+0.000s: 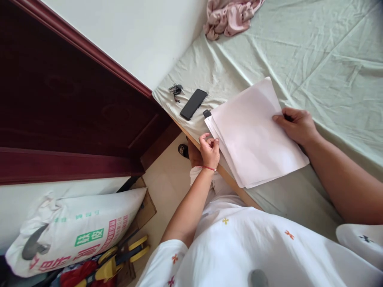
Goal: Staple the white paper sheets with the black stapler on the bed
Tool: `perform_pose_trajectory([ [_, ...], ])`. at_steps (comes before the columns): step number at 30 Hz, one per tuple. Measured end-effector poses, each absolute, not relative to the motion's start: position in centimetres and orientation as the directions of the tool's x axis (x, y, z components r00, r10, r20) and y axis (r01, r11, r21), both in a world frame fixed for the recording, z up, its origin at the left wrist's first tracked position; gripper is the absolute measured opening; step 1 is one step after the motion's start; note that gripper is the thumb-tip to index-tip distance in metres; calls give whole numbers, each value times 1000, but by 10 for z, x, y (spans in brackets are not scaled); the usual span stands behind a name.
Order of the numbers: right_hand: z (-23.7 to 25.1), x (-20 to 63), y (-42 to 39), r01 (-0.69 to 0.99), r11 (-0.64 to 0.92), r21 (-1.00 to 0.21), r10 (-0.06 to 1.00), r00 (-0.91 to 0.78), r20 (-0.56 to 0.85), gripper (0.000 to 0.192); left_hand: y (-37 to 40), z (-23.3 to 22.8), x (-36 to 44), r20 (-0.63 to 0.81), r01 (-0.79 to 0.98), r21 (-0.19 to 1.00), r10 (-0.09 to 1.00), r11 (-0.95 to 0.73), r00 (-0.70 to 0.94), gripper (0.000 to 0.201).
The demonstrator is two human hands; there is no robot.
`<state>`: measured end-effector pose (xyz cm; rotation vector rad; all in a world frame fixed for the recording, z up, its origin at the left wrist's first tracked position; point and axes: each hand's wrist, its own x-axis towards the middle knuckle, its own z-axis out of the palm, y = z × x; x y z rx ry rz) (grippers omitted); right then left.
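We're squaring up the stack of white paper (254, 133) on the bed (314, 52), our left hand (210, 150) pinching its near corner, our right hand (296, 124) pressing flat on the far edge, and next we're probably needing an even tap to align the sheets.

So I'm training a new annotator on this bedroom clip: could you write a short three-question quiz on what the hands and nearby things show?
1. True or false: the right hand rests on the stack of white paper sheets.
2. Which thing lies nearest the bunch of keys? A) the pink cloth B) the black phone C) the printed white sack
3. Fill in: the left hand is at the stack's ____ edge, over the side of the bed.

Key
1. True: it rests on the far right edge.
2. B.
3. Left, with its fingers curled at the sheets' corner.
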<state>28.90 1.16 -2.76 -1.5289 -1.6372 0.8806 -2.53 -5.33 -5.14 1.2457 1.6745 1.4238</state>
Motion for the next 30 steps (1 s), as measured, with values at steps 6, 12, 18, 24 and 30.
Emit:
perform_pose_trajectory([
  [6,-21,288,11,516,32,-856,999,-11,30,31,-54,-47,-28,103,404,913,924,59,-367,34],
  [12,-22,288,10,512,38,-858,999,-18,34,29,-55,-45,-28,121,472,880,938,50,-325,24],
  [18,-20,287,6,549,74,-832,997,-31,69,31,-55,-49,-27,108,369,929,938,23,-330,31],
  [24,-21,285,5,506,24,-862,998,31,47,21,-57,-48,-30,81,222,975,932,0,-354,46],
  [30,-23,287,4,510,43,-859,998,21,62,23,-60,-45,-27,92,177,984,911,-21,-402,56],
])
